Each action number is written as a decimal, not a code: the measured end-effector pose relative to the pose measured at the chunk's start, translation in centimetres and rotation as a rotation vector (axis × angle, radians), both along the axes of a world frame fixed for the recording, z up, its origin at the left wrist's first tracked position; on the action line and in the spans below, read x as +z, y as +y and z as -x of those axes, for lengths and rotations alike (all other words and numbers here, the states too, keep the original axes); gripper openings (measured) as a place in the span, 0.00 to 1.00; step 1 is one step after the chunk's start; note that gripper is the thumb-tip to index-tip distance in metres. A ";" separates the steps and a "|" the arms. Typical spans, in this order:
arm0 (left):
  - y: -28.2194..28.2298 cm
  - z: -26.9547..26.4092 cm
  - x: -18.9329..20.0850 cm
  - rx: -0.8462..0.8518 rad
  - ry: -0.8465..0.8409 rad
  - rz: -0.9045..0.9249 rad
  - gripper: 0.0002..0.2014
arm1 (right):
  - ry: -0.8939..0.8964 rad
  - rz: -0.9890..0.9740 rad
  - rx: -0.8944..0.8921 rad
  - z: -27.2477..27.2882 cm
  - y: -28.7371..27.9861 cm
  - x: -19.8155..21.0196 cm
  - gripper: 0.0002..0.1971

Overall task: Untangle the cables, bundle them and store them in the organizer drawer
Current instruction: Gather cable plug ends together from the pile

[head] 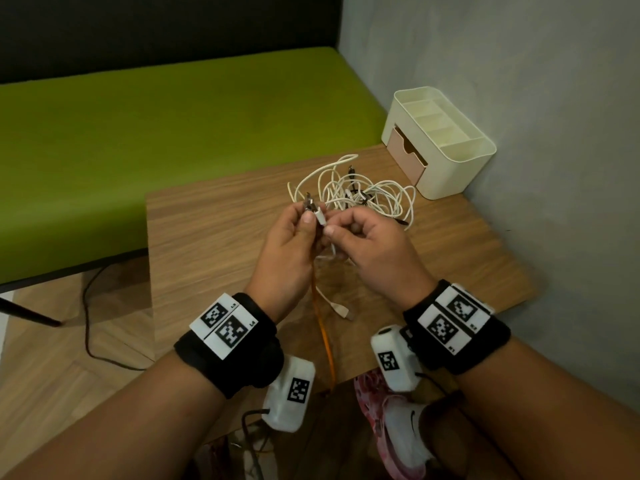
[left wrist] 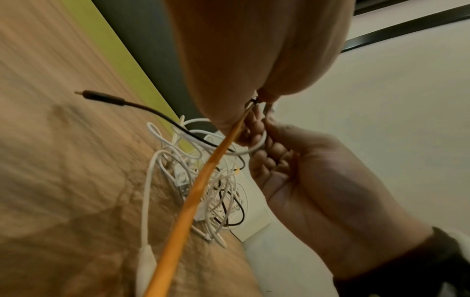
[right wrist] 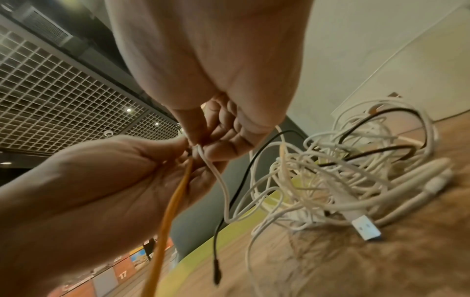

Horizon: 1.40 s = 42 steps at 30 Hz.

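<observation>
Wood-grain bench [head: 214,237] is carrying a tangle of white and black cables [head: 360,194], lying between the hands and the cream organizer [head: 446,161], whose pink drawer [head: 407,155] is sitting partly open. The left hand [head: 289,244] is pinching connector ends with an orange cable [head: 323,337] hanging from it past the bench edge. The right hand [head: 372,247] is pinching a white cable [right wrist: 216,174]. A green cushioned seat [head: 138,150] is lying behind.

Left hand [head: 291,237] grips the orange cable [head: 323,336] and a connector. Right hand [head: 367,237] pinches a white cable end. Tangled cables [head: 360,192] lie on the counter [head: 207,237] beside the organizer [head: 446,174].
</observation>
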<state>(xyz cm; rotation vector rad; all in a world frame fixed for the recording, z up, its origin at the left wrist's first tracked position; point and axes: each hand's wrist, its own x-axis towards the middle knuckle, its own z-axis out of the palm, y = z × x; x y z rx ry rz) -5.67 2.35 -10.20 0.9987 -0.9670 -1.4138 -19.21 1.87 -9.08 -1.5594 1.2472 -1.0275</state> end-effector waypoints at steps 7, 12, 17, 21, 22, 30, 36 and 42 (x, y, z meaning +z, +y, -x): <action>0.4 0.7 -0.2 -0.043 -0.055 0.020 0.14 | -0.033 -0.010 -0.057 -0.3 0.3 0.0 0.06; -0.3 0.1 1.1 0.082 -0.030 0.056 0.15 | -0.131 -0.087 0.008 -0.7 0.1 -0.1 0.07; -0.9 -0.9 2.4 0.120 0.117 0.072 0.16 | 0.109 -0.036 0.157 0.4 -0.2 -0.3 0.07; -1.4 -2.7 4.1 0.094 0.250 0.056 0.19 | 0.501 -0.071 0.247 1.8 -1.0 -1.0 0.10; -1.5 -3.1 4.2 0.079 0.220 0.051 0.20 | 0.569 -0.068 0.223 2.0 -1.2 -1.0 0.11; -0.9 -2.9 2.2 -0.175 -0.285 0.089 0.14 | 0.275 0.244 0.054 1.2 -1.4 0.8 0.07; -1.1 -3.4 2.7 -0.296 -0.516 0.051 0.18 | 0.092 0.206 0.015 1.7 -1.2 0.2 0.07; -2.3 -5.5 4.6 -0.191 -0.093 0.024 0.15 | 0.488 0.088 0.214 2.7 -1.7 -1.0 0.05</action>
